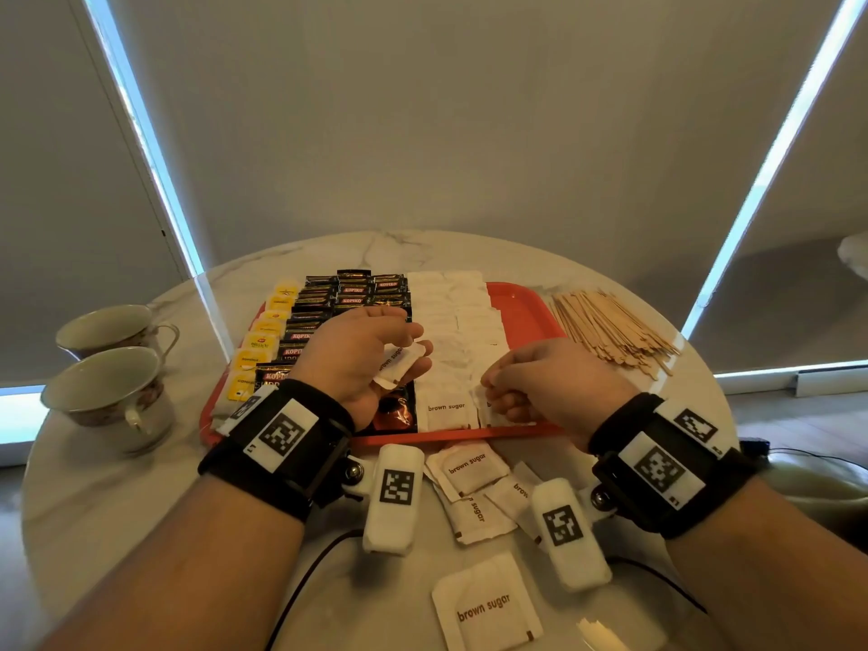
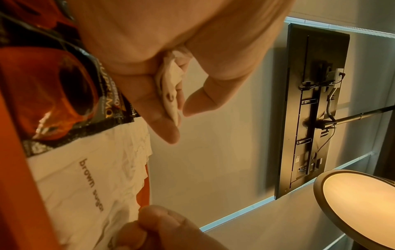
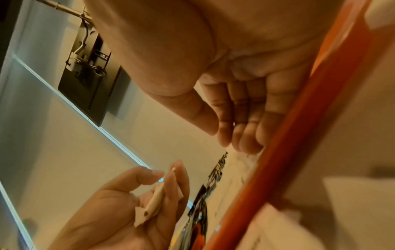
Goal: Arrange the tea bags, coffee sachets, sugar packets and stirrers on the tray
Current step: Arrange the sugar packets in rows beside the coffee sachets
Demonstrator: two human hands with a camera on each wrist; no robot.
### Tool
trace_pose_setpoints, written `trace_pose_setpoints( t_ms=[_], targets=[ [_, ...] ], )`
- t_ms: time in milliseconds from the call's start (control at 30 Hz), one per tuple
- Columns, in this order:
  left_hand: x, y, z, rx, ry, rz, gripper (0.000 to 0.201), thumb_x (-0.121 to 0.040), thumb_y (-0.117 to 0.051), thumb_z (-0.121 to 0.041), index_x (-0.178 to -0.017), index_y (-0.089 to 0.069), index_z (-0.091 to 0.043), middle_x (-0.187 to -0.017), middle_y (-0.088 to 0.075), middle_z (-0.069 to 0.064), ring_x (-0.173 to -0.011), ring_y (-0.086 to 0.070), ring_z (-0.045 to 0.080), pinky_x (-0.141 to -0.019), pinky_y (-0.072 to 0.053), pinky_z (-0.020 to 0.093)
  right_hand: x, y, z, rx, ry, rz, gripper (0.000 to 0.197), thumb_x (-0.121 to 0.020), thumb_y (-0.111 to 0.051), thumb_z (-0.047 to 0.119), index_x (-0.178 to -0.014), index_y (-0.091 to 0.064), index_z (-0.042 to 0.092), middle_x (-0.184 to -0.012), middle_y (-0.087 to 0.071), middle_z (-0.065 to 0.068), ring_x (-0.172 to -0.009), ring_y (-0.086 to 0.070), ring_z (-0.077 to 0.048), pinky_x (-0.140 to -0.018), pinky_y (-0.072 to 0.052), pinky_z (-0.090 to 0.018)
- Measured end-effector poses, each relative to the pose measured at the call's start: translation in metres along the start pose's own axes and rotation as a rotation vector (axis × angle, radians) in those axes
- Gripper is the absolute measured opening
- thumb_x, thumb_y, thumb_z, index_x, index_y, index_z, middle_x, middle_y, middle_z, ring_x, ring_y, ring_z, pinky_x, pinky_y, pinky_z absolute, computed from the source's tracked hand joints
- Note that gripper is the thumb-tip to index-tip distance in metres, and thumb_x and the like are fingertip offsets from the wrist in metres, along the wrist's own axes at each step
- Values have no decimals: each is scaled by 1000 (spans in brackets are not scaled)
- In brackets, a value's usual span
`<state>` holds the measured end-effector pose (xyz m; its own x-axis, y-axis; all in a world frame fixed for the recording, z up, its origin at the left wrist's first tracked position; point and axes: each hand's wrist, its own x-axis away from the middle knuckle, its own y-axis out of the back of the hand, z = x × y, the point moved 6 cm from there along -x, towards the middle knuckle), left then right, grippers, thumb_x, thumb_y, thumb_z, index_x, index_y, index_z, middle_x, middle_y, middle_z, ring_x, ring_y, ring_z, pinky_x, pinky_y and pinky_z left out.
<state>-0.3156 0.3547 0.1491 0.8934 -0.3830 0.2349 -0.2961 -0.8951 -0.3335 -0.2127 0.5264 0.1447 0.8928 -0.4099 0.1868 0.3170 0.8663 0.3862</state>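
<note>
Two hands work over the near edge of the red plastic tray (image 1: 526, 307). The left hand (image 1: 361, 354) has its fingers curled round a small white paper brown-sugar packet (image 1: 399, 364), held above the tray. The right hand (image 1: 545, 382) is bent downward, fingertips bunched on another white brown-sugar packet (image 1: 488, 411) lying at the tray's near right edge. More white sugar packets (image 1: 469, 467) lie loose on the marble table (image 1: 141, 500), near the person.
</note>
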Motion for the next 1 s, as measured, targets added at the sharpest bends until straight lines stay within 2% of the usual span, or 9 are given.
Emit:
trace_pose_setpoints(
  t_ms=[233, 333, 367, 433, 533, 600, 700, 900, 1000],
  targets=[
    [-1, 3, -2, 25, -1, -18, 34, -91, -55, 16, -115, -63, -6, -111, -69, 18, -95, -74, 33, -62, -64, 34, -4, 24, 2, -305, 37, -248, 7, -97, -64, 27, -94, -71, 28, -110, -70, 7, -118, -61, -19, -109, -46, -47],
    [-1, 3, -3, 44, -6, -20, 31, -90, -54, 17, -108, -63, -6, -109, -69, 19, -97, -74, 35, -65, -66, 35, -6, 18, 0, -441, -38, -226, 28, -99, -62, 36, -126, -61, 28, -135, -60, 4, -136, -49, -22, -116, -37, -47],
    [-1, 3, -3, 49, -4, -19, 31, -90, -53, 17, -107, -63, -6, -109, -68, 19, -98, -74, 35, -67, -66, 36, -4, 14, -1, -484, -71, -197, 35, -100, -60, 37, -132, -57, 23, -135, -64, 1, -130, -56, -18, -111, -44, -42],
    [0, 3, -3, 53, 1, -17, 31, -90, -52, 18, -107, -63, -6, -109, -67, 19, -99, -73, 35, -67, -66, 36, 0, 8, -3, -526, -109, -137, 13, -105, -53, 34, -108, -59, 22, -86, -78, 10, -79, -73, 0, -71, -60, -22],
    [-1, 3, -2, 61, 7, -23, 34, -89, -50, 19, -109, -63, -6, -110, -67, 19, -98, -73, 35, -68, -66, 36, 8, 2, 2, -561, -88, -118, 22, -107, -46, 32, -88, -53, 26, -49, -65, 16, -43, -62, 3, -40, -49, -14],
    [-1, 3, -2, 64, 5, -24, 35, -89, -49, 19, -110, -62, -6, -111, -67, 19, -96, -73, 35, -68, -66, 36, -1, 1, -5, -578, -105, -105, 17, -106, -48, 36, -107, -60, 23, -87, -79, 7, -67, -71, -1, -58, -57, -19],
    [-2, 4, -2, 95, 0, -26, 34, -90, -46, 19, -110, -60, -4, -110, -66, 20, -96, -72, 36, -67, -66, 36, -22, 9, -14, -607, -112, -151, 68, -97, -58, 50, -154, -38, 19, -158, -42, -10, -139, -46, -24, -110, -40, -41],
    [-5, 5, -4, 157, -35, -38, 43, -85, -34, 25, -105, -57, -5, -113, -63, 21, -101, -70, 38, -73, -63, 39, -39, 6, -11, -646, -117, -85, 72, -98, -57, 50, -158, -31, 19, -164, -31, -10, -147, -35, -27, -95, -39, -36],
    [-7, 7, -5, 163, -49, -52, 47, -84, -32, 27, -105, -57, -6, -110, -64, 20, -100, -70, 38, -75, -63, 40, -47, 9, -11, -648, -107, -106, 74, -97, -57, 53, -158, -30, 20, -164, -30, -9, -148, -33, -28, -114, -32, -44]
  ],
)
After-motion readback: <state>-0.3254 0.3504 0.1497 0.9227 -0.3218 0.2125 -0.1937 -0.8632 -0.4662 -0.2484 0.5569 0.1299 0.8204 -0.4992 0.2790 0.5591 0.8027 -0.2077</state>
